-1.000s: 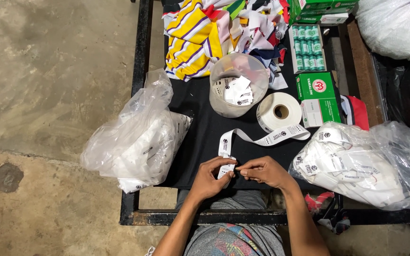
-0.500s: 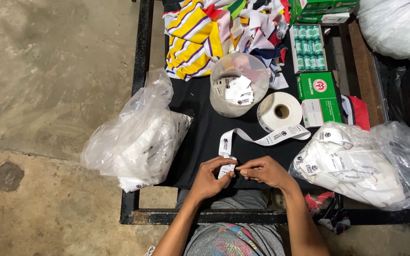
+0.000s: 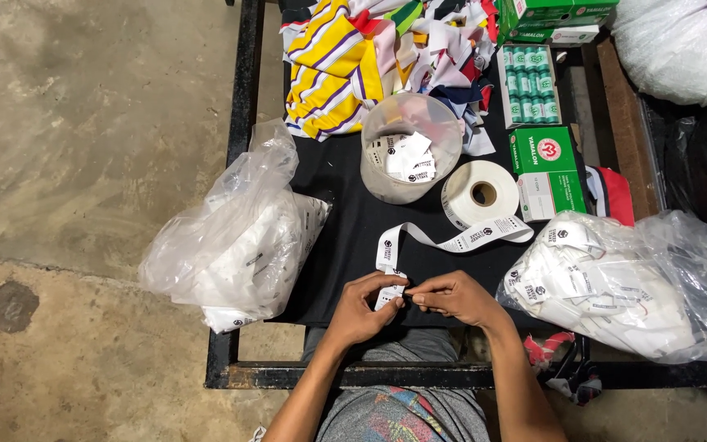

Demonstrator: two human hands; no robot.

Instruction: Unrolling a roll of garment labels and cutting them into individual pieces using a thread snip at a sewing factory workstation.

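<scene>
Both hands meet at near edge of black table (image 3: 345, 221), centre of view. Left hand (image 3: 359, 309) curled, fingertips pinched on free end of label strip (image 3: 439, 241); end piece sits between thumb and fingers, partly hidden. Right hand (image 3: 456, 298) fingers pressed together, tips pinching same strip end from the other side, touching or nearly touching left fingertips; exact contact too small to tell. Strip runs from hands up in a loop, then right across table to white roll (image 3: 479, 193), which lies flat just right of clear tub (image 3: 409, 147). Tub upright, holds loose cut labels. Left of hands: clear bag (image 3: 235, 237) stuffed with white labels, overhanging table's left edge. Right of hands: bigger clear bag (image 3: 640, 286), also full of white labels, near right wrist but apart. Far end of table: heap of striped fabric (image 3: 345, 65), yellow, white, purple, with scraps spilling toward tub. Green boxes (image 3: 546, 160) right of roll; tray of green thread spools (image 3: 529, 82) behind them; more green boxes at top edge. Red cloth (image 3: 613, 192) beside boxes. Black metal frame (image 3: 247, 82) around table, concrete floor (image 3: 83, 123) on left. Forearms enter from bottom, lap in patterned cloth below.
</scene>
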